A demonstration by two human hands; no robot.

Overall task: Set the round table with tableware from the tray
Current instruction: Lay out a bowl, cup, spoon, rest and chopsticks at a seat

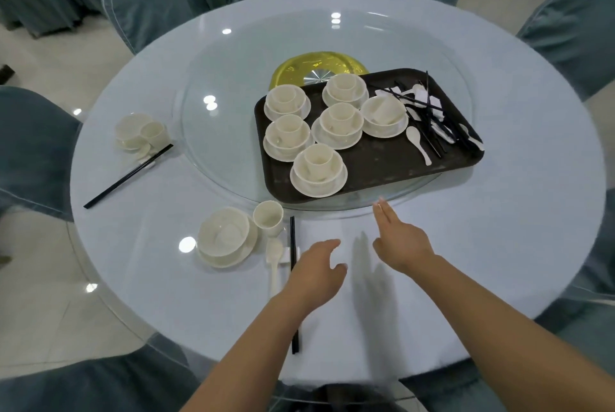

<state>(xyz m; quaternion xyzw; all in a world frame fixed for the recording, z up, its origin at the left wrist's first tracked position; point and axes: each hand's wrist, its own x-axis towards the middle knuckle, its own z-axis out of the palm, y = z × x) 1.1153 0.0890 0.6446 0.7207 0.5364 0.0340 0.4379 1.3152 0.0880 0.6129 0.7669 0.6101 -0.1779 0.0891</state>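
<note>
Surface: the round pale-blue cloth-covered surface (499, 262) carried a clear glass turntable (233, 132) at its centre.
Tray: the dark brown rectangular plastic tray (382, 162) sat on the turntable, centre right of the frame.
Stock left on tray: six cream ceramic cup-bowl-saucer stacks (318, 170); a heap of black chopsticks (429, 122) with white rests; loose white ceramic spoons (417, 143).
Setting one, done: at the left of the frame, a cream bowl-and-cup group (139, 135) with a black chopstick pair (128, 176) on a rest.
Setting two, done: lower centre, a cream bowl on saucer (226, 238), a cream cup (268, 218), a white spoon (275, 262) and black chopsticks (293, 252) over a white rest.
Left hand: left hand (316, 275) hovered just right of setting two, fingers loosely curled, grip empty.
Right hand: right hand (399, 238) lay flat, fingers straight toward the tray's near edge, grip empty.
Progress, judged: two places laid, six sets remaining; roughly a quarter complete.
Next, judged: a fresh stack to be lifted from the tray.
</note>
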